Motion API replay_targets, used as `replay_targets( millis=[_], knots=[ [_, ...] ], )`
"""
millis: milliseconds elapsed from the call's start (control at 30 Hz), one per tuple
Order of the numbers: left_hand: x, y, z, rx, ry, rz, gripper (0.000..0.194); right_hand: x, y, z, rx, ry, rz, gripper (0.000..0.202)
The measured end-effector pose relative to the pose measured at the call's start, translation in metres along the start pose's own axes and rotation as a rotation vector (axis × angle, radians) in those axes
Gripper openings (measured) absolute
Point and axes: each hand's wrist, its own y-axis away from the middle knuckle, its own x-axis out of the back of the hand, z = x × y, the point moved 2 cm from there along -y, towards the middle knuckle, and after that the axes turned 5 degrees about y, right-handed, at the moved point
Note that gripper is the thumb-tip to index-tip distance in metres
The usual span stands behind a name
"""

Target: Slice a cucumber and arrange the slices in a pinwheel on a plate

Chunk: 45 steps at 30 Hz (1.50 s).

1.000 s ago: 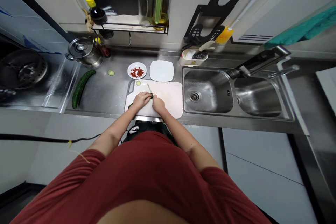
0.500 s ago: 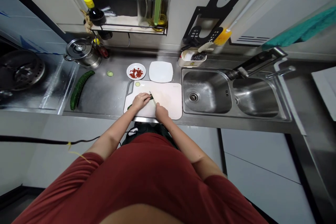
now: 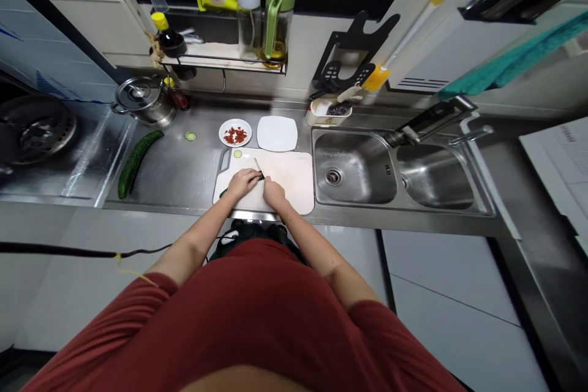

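Observation:
My left hand (image 3: 242, 184) is closed over a cucumber (image 3: 223, 192) lying on the white cutting board (image 3: 296, 180); most of it is hidden, with dark green skin showing at both ends. In my right hand (image 3: 274, 193), fingers wrapped round the handle, is a knife (image 3: 258, 165). Its blade points away from me and lies against the cucumber's right end, close to my left fingertips. One pale cucumber slice (image 3: 237, 154) rests at the board's upper left corner. Another slice (image 3: 190, 136) is on the steel counter, and a whole cucumber (image 3: 136, 164) lies further left.
Behind the board stand a round plate (image 3: 222, 136) of chopped red pieces and a white square plate (image 3: 276, 133). A double sink (image 3: 356, 162) is to the right. A steel pot (image 3: 143, 101) stands back left, below a rack (image 3: 211, 63) with bottles.
My right hand and the knife have moved left, nearer my left hand, and the blade crosses the cucumber's end. The whole view has shifted slightly as the head moved.

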Motion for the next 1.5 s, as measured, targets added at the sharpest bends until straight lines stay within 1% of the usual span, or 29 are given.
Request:
replay_targets(
  millis=[100,200,500,667,900,1167,1333,1500],
  knots=[
    [0.000,0.000,0.000,-0.007,-0.001,0.004,0.024,0.001,-0.002,0.000,-0.007,-0.006,0.013,0.031],
    [0.000,0.000,0.000,-0.004,0.001,0.004,0.025,-0.003,0.001,0.002,-0.010,0.000,0.009,0.032],
    [-0.001,0.001,0.001,0.005,0.001,-0.002,0.025,-0.023,0.019,0.016,-0.010,0.033,0.006,0.032],
    [-0.003,0.001,-0.001,0.008,0.010,0.001,0.025,-0.027,0.026,0.020,-0.010,0.037,0.003,0.032],
    [-0.003,0.001,-0.002,0.012,0.020,-0.006,0.025,-0.022,0.021,0.017,-0.009,0.016,-0.013,0.030],
    [-0.004,0.001,-0.003,0.022,0.016,-0.022,0.025,-0.011,0.002,0.007,0.002,0.012,0.038,0.031],
    [-0.003,0.002,-0.003,0.024,0.006,-0.039,0.025,-0.004,-0.010,0.000,-0.002,-0.020,0.047,0.030],
    [-0.002,0.001,-0.002,0.031,0.004,-0.049,0.026,-0.004,-0.008,0.001,-0.006,-0.020,0.034,0.031]
  ],
)
